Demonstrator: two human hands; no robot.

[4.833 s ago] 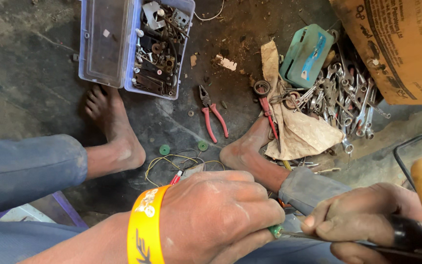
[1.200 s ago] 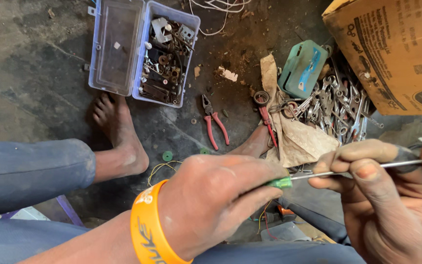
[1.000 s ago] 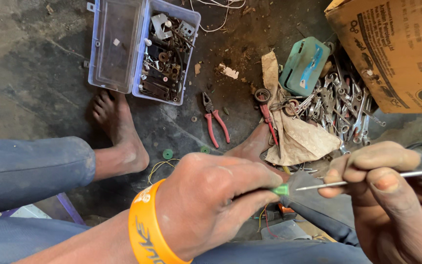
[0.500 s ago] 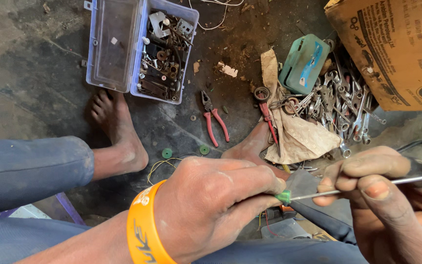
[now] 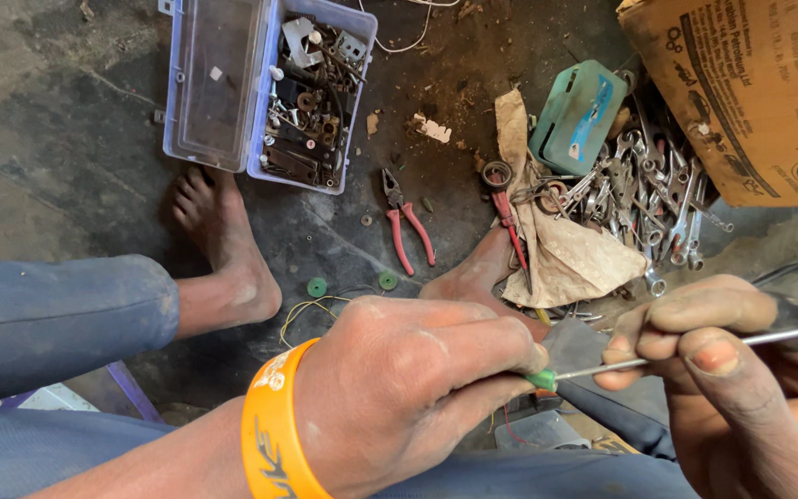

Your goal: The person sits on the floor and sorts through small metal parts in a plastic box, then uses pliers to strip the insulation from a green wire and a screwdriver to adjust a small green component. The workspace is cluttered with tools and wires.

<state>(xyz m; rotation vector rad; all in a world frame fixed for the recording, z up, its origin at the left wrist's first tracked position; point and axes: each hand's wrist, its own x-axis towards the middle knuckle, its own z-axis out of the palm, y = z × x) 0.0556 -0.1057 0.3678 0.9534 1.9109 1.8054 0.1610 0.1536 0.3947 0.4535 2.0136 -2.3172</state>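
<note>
My left hand (image 5: 417,388), with an orange wristband, is closed around the green handle of a thin screwdriver (image 5: 547,377). Its metal shaft (image 5: 787,334) runs right, toward the frame's edge. My right hand (image 5: 731,370) pinches that shaft between thumb and fingers near the handle. Under both hands lies a dark grey part (image 5: 593,356), mostly hidden. My bare feet (image 5: 223,249) rest on the dirty floor below.
An open clear box of small metal parts (image 5: 307,92) sits at top left. Red-handled pliers (image 5: 406,231), two green washers (image 5: 318,287), a heap of spanners (image 5: 639,199) on a cloth, a teal case (image 5: 579,115) and a cardboard box (image 5: 750,92) lie ahead.
Both hands have dropped slightly and the screwdriver now lies lower in view. My right hand has slid along the shaft. Earlier it held a dark tool near the grey part.
</note>
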